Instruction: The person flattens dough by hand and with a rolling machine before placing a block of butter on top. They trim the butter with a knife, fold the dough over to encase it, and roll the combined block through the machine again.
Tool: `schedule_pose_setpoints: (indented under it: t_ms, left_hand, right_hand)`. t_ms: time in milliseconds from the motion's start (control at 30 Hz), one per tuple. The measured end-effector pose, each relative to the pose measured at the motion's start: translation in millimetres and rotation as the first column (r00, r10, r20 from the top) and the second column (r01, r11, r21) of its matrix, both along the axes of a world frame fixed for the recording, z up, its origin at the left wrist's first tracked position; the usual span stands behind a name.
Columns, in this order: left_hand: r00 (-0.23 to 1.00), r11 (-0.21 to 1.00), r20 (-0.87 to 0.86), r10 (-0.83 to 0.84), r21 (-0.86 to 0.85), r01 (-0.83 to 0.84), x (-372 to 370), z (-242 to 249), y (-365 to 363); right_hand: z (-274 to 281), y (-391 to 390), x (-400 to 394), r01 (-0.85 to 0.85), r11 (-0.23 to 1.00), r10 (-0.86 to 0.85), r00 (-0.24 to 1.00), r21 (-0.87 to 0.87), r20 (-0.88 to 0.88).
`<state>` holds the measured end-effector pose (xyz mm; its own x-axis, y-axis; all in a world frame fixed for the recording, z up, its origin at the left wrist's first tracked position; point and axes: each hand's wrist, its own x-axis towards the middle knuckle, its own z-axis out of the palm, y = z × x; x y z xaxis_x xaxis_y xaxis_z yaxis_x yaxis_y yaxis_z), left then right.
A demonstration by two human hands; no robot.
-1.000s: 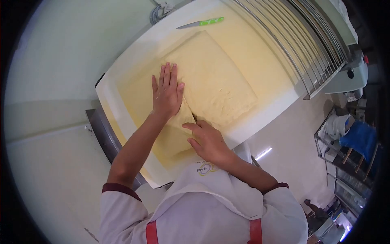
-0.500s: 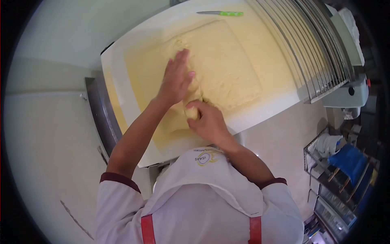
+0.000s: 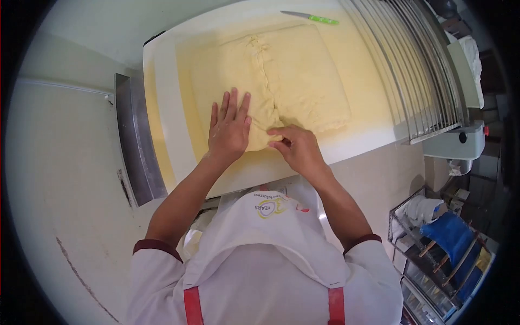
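Note:
A large sheet of pale yellow dough (image 3: pixel 309 70) lies on the table, with a rough, puckered seam running down its middle toward me. My left hand (image 3: pixel 230 130) rests flat on the dough left of the seam, its fingers stretched out and slightly spread. At the near end of the seam, my right hand (image 3: pixel 299 147) pinches the dough's edge between thumb and fingers.
A knife with a green handle (image 3: pixel 323 20) lies beyond the dough. A metal wire rack (image 3: pixel 417 70) stands on the right of the white table (image 3: pixel 363 143). At lower right is a shelf cart with a blue cloth (image 3: pixel 452 244).
My left hand has come nearer and lies flatter, uncovering the seam. The near-left dough now lies flatter, and my right hand has gone from a thick fold to pinching the near edge.

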<state>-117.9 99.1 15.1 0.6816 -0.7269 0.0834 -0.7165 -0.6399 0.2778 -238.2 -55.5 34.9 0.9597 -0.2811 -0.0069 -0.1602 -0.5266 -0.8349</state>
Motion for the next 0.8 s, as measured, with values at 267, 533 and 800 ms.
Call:
schedule_pose_setpoints:
  t_ms: [267,533,800]
  left_hand:
    - [0.963,0.963,0.046,-0.266,0.065,0.263,-12,1,-19]
    - [0.648,0.914,-0.745,-0.157,-0.358,-0.190,-24,24,18]
    - [-0.040,0.164,-0.765,-0.642,-0.087,-0.983,-104,-40,-51]
  right_hand:
    - [-6,-3,-9,0.028,0.998,-0.029,0.999,0.062,0.018]
    - [-7,-15,3,-0.146,0.979,0.149,0.989,-0.140,0.013]
    - [-29,-39,-13,-0.110,0.976,0.113,0.994,0.190,-0.005]
